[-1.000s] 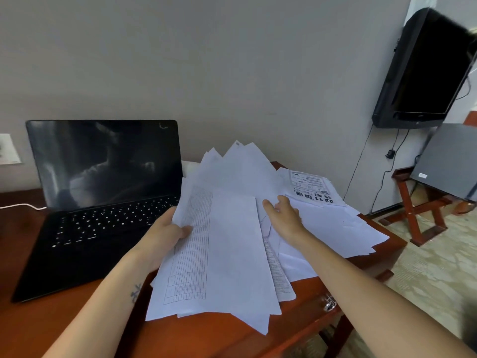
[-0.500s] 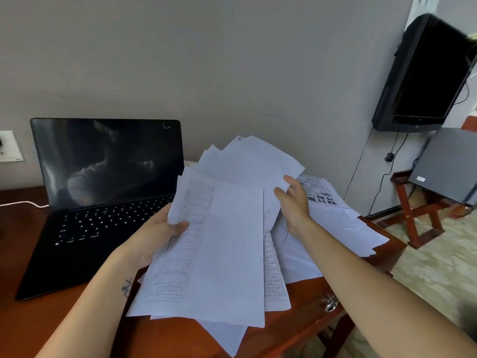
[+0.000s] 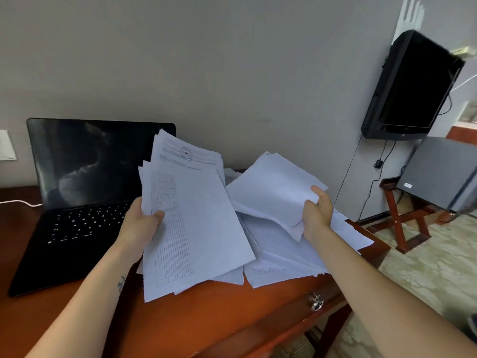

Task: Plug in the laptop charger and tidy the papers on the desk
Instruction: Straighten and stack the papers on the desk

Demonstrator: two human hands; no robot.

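holding two bundles of papers above the wooden worktop [image 3: 196, 321], one in each hand.

the left hand [image 3: 140, 223] is gripping a fanned sheaf of printed sheets [image 3: 196, 215], its grip closed with the thumb lying across a gridded page, just right of the open black laptop [image 3: 85, 192]. the right hand [image 3: 317, 215] is clasping a curled white stack [image 3: 271, 189], lifting it off the loose papers [image 3: 284, 254] spreading over the worktop's right end. a white cable [image 3: 20, 202] is lying left of the laptop.
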